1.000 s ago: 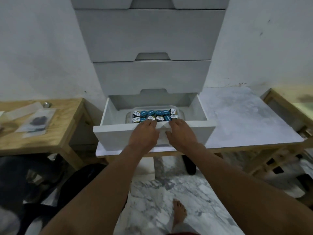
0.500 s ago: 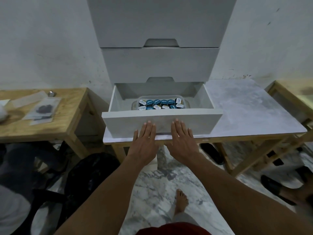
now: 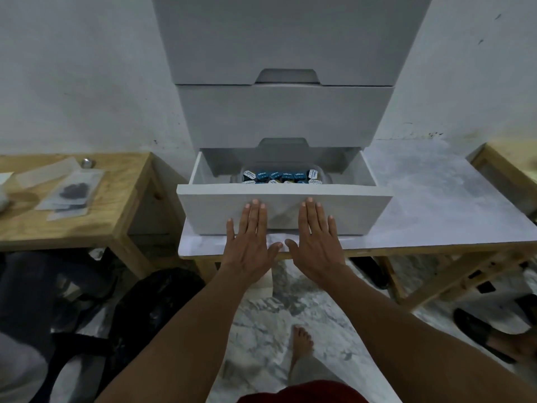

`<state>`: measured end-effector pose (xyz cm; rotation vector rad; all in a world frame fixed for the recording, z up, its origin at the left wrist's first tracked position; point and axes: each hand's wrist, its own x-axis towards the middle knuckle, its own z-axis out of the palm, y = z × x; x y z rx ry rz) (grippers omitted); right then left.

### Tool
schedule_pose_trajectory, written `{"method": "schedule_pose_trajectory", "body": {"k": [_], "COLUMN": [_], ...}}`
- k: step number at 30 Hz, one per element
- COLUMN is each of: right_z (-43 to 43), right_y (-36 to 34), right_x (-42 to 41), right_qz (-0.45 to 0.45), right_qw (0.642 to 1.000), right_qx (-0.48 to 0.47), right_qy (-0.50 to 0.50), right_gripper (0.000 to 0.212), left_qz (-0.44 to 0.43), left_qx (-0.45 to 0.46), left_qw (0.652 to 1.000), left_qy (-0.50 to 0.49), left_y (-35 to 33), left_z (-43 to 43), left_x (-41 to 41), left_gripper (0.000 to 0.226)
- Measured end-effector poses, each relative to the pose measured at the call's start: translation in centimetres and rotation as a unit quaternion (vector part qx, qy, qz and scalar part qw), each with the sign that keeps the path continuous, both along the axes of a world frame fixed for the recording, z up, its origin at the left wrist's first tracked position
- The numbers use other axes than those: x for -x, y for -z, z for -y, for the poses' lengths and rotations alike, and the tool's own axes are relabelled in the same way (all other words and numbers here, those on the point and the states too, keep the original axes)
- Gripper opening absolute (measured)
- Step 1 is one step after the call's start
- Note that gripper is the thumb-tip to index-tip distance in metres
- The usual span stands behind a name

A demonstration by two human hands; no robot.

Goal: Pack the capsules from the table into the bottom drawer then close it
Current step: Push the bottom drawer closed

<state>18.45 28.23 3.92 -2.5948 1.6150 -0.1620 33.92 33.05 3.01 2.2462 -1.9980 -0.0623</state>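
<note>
We see both hands spread flat, gripping nothing: the left hand (image 3: pixel 250 248) and the right hand (image 3: pixel 319 245) lie palm-forward with fingers straight, their fingertips against the white front panel of the bottom drawer (image 3: pixel 348 209). The 2 thumbs point toward each other and nearly meet over the table edge. 1.0 s ago we had the same hands hooked over the top lip of the panel, fingers curled down into the drawer; 0.5 s ago they had already dropped to the face of the panel, and now they sit a little wider apart on it.

The drawer is still pulled out, though it looks less extended than 1.0 s ago. Inside it, the capsules (image 3: pixel 283 175) sit packed in rows in a clear plastic tray (image 3: pixel 325 178), blue lids with a few white ones, toward the back middle of the drawer. Less of the tray shows over the front panel than before.

Above it, the 2 upper drawers (image 3: pixel 284 117) of the white cabinet are shut. The cabinet stands on a marble-topped table (image 3: pixel 430 205). A wooden table (image 3: pixel 116 205) with clear sachets stands to the left.
</note>
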Motion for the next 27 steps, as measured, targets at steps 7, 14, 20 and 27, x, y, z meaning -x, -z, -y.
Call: {"method": "schedule_pose_trajectory", "body": {"k": [7, 14, 20, 27], "right_z": [4.0, 8.9, 12.0, 13.6], "right_y": [-0.1, -0.3, -0.2, 0.4], "right_x": [-0.8, -1.9, -2.9, -3.6], "right_qz": [-0.003, -0.004, 0.0, -0.001], "right_qw": [1.0, 1.0, 1.0, 1.0], "right_qx": [0.007, 0.001, 0.011, 0.015], "right_qy": [0.005, 0.001, -0.011, -0.01], "right_gripper": [0.082, 0.082, 0.081, 0.084], "left_qz": [0.006, 0.018, 0.02, 0.025], "left_qx": [0.002, 0.008, -0.001, -0.007], "left_qw": [1.0, 1.0, 1.0, 1.0], "left_qy": [0.003, 0.003, 0.002, -0.001], "left_y": [-0.2, 0.1, 0.0, 0.1], "left_z": [3.5, 8.0, 11.1, 12.6], "left_x": [-0.9, -2.0, -3.4, -4.0], "left_gripper": [0.082, 0.083, 0.082, 0.082]}}
